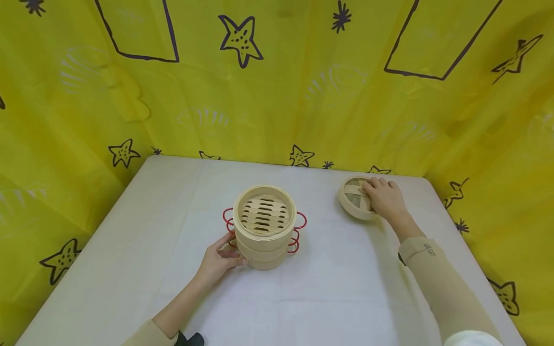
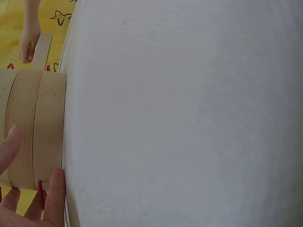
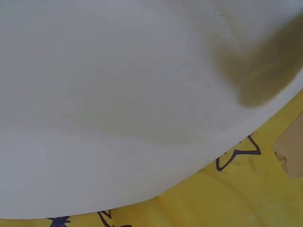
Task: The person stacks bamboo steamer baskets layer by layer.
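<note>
A stack of round bamboo steamer baskets (image 1: 261,252) with red side handles stands on the table. Its slatted top tier is uncovered. My left hand (image 1: 220,259) holds the lower left side of the stack, thumb in front and fingers by the red handles. In the left wrist view, the fingers of that hand (image 2: 56,198) touch the lowest tier. Further back on the right, my right hand (image 1: 386,199) grips the bamboo steamer lid (image 1: 357,209) by its top strap; the fingertips are partly hidden. The right wrist view shows neither that hand nor the lid.
A white cloth covers the table (image 1: 329,298). Yellow curtains (image 1: 277,96) with starfish drawings hang close behind its back edge and along both sides. A tan, blurred-edged piece (image 3: 289,146) shows at the right wrist view's edge; its kind is unclear.
</note>
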